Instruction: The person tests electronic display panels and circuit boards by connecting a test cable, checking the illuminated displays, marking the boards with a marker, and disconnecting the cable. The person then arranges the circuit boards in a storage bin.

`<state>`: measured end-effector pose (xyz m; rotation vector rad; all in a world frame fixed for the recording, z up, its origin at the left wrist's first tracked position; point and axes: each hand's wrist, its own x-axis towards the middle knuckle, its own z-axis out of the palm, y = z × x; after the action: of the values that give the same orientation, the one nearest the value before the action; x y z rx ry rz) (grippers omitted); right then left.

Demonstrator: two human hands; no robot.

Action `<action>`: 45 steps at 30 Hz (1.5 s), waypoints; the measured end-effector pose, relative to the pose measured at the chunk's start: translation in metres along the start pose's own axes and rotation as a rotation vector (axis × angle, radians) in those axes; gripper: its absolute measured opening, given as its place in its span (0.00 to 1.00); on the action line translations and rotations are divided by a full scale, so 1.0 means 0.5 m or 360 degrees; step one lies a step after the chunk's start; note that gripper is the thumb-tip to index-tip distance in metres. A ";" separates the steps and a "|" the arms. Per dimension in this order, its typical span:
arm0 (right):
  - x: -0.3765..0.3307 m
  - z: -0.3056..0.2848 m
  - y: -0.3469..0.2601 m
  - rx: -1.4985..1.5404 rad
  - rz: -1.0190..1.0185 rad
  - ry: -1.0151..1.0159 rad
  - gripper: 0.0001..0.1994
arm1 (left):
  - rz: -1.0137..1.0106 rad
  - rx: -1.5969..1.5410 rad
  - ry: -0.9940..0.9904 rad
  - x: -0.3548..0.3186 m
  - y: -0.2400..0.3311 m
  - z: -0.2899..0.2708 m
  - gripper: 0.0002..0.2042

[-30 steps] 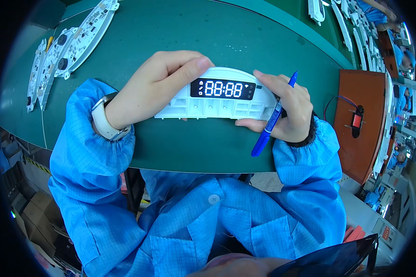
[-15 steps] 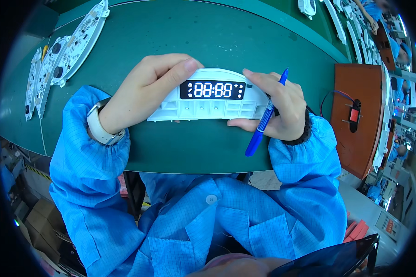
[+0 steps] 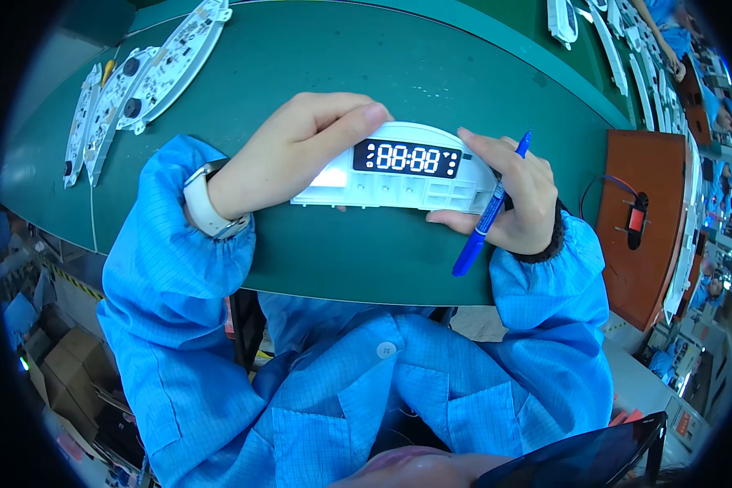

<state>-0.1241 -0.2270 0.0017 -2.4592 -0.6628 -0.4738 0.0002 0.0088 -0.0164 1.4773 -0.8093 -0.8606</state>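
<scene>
The likeliest trouble is the blue pen [image 3: 491, 211]: it slants through the right hand [image 3: 529, 193], across the end of the white housing [image 3: 394, 187] nearest the brown box [image 3: 663, 220], so a twist of that wrist could scrape or mark the plastic; whether the pen is capped, I cannot tell. A slip is the other risk: that hand divides its grip between pen and housing, and if its finger and thumb slacken, that end could drop onto the green bench [image 3: 350, 260]. The left thumb lies close to the lit display [image 3: 408, 159] and, sliding toward the brown box, could smudge it. The housing itself is to the left of the brown box, apart from it, its lit face turned up toward the wearer. The left hand [image 3: 297, 154] is closed around the end farther from the box, thumb by the curved top edge, most fingers hidden behind, wrist bent a little inward above a white watch [image 3: 206, 203]. The right hand is partly curled, pinching the nearer end between a finger at the top edge and the thumb below, forearm rising from the lower edge of view.
</scene>
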 end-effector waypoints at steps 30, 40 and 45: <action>-0.009 -0.006 0.018 0.0086 -0.0059 -0.0050 0.41 | -0.0098 -0.0109 0.0040 -0.001 0.010 0.006 0.18; -0.010 -0.002 0.015 0.0075 -0.0044 -0.0053 0.38 | -0.0141 -0.0077 0.0048 -0.004 0.010 0.004 0.18; -0.005 -0.005 0.012 0.0075 -0.0019 -0.0076 0.37 | -0.0097 -0.0143 0.0039 -0.008 0.008 0.002 0.18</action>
<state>-0.1234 -0.2336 0.0001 -2.4299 -0.7007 -0.4006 -0.0027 0.0116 -0.0122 1.4371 -0.7017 -0.9112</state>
